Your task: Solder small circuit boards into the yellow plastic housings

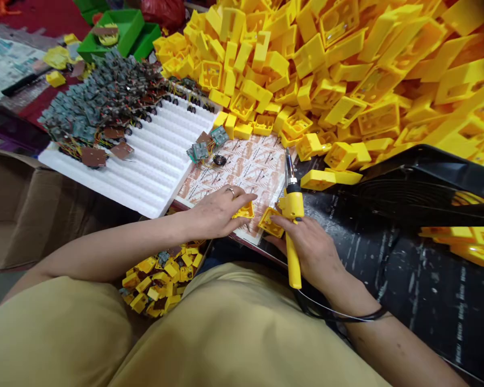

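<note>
My left hand [221,208] has its fingers closed around a small yellow plastic case [245,210] at the near edge of the patterned board; the palm hides part of the case. In my right hand [317,244] is a yellow soldering iron [293,207], its metal tip pointing away from me. The same hand's fingers also hold a second open yellow case [271,222], tilted beside the handle. The two cases are a short way apart. Just beyond my left hand lie green circuit boards [200,150] with wires and a round black speaker [220,160].
A large heap of yellow cases [266,70] fills the back and right. At left, a ridged white foam tray [145,166] bears many wired boards. Filled yellow cases [165,277] sit below the table edge. A black cable [326,314] runs by my right wrist.
</note>
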{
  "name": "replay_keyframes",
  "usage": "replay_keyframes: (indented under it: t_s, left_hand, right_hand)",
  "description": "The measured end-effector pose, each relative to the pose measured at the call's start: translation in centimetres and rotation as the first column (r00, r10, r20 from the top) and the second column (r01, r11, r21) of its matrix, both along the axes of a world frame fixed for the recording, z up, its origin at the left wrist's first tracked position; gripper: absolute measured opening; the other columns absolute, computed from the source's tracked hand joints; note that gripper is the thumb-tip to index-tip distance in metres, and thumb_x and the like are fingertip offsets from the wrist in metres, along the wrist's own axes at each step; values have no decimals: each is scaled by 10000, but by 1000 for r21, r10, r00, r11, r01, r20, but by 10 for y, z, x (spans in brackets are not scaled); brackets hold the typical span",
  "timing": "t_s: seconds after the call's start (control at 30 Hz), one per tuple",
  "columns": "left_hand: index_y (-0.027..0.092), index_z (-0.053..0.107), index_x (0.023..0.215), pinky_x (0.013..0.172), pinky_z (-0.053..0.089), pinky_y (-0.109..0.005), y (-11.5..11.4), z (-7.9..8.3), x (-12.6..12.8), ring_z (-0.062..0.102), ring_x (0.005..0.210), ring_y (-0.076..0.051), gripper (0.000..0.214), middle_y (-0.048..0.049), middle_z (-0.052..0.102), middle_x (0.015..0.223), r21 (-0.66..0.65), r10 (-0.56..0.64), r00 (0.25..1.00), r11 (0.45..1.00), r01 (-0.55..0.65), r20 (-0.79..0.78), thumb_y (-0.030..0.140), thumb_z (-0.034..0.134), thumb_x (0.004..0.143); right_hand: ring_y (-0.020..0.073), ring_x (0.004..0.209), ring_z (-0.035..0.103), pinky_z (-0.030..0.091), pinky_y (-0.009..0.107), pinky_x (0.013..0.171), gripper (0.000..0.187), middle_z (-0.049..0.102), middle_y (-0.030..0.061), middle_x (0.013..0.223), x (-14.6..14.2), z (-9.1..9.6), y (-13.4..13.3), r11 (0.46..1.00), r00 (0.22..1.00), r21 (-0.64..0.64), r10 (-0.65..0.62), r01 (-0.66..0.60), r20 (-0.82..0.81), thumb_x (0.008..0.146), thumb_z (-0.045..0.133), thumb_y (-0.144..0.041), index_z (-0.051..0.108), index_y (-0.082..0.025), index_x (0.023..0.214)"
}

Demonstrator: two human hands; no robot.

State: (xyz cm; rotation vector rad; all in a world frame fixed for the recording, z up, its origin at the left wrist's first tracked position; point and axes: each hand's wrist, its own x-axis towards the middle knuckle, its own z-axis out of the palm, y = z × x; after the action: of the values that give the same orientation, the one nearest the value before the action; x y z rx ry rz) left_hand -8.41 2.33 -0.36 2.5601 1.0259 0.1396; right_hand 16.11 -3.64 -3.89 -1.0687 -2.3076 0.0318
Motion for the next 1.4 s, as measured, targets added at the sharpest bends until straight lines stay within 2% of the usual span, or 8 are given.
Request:
replay_keyframes:
  t_s: [0.2, 0.33, 0.5, 0.63, 0.73, 0.9, 1.2, 1.4]
  left_hand:
    - [145, 447, 1387, 910, 517, -369, 26, 13, 18, 632, 1049, -217, 510, -137, 621, 1313, 25, -164, 986, 986, 163, 26, 367, 544, 938]
    - [177, 634, 1164, 981, 448, -474, 96, 30, 16, 538, 1172, -268, 291, -84, 631, 1253, 343, 228, 958, 926, -159, -171, 321, 536, 930]
    - [135, 711, 910, 955, 450, -498, 146, 55, 1, 529, 1187, -372, 161, -127, 657, 1090, 421, 326, 849, 897, -139, -415, 203, 670, 770]
    - [159, 710, 910, 850, 495, -376, 134, 107, -6, 616, 850, -180, 198, -6, 614, 776, 340, 431, 878, 874, -348, -210, 309, 673, 786]
    - [121, 609, 1226, 810, 501, -333, 127, 124, -6, 534, 718, -78, 395, -14, 630, 838, 216, 378, 910, 886, -409, 172, 241, 635, 852]
    - [101, 638, 1146, 674, 534, -332, 140, 90, 10, 550, 670, -76, 239, -66, 669, 926, -376, 537, 764, 832, -409, 357, 204, 577, 939]
    - [117, 686, 1005, 647, 551, -305, 146, 66, 46, 693, 782, -151, 205, -51, 707, 945, -322, 483, 745, 873, -367, 460, 196, 522, 911]
    - [99, 654, 1107, 651, 543, -281, 107, 48, 33, 679, 800, -140, 280, -112, 712, 1033, -402, 463, 807, 861, -312, 367, 240, 479, 939]
  right_hand:
    - [217, 903, 681, 578, 355, 757, 434, 701, 75, 1041, 30, 4, 0, 998, 999, -45, 47, -47, 3, 921, 613, -280, 469, -219, 1326]
    - [257, 1003, 683, 566, 434, 888, 505, 705, 77, 1053, 39, 10, -5, 1000, 1000, -23, 8, -8, 2, 881, 679, -327, 470, -229, 1330]
    - [244, 1013, 693, 593, 370, 851, 482, 680, 107, 1184, 42, 17, -14, 995, 994, 33, -97, 98, -41, 858, 710, -269, 506, -219, 1292]
    - [234, 978, 702, 605, 357, 822, 533, 683, 101, 1177, 41, 19, -15, 990, 986, 15, -135, 137, -92, 837, 728, -216, 493, -230, 1316]
    - [262, 1038, 682, 598, 400, 849, 581, 671, 114, 1171, 30, 18, -8, 989, 976, -39, -150, 145, -161, 834, 730, -235, 452, -244, 1344]
    - [252, 932, 688, 583, 411, 839, 560, 669, 80, 1020, 1, 14, 9, 996, 983, -62, -78, 69, -166, 849, 712, -376, 430, -239, 1314]
    - [228, 972, 659, 534, 415, 938, 493, 658, 86, 1048, -26, 12, 18, 992, 993, -118, 33, -47, -115, 891, 656, -370, 406, -222, 1289]
    - [203, 952, 664, 533, 357, 892, 438, 671, 46, 984, -24, 12, 13, 994, 997, -108, 4, -13, -81, 904, 626, -229, 417, -234, 1289]
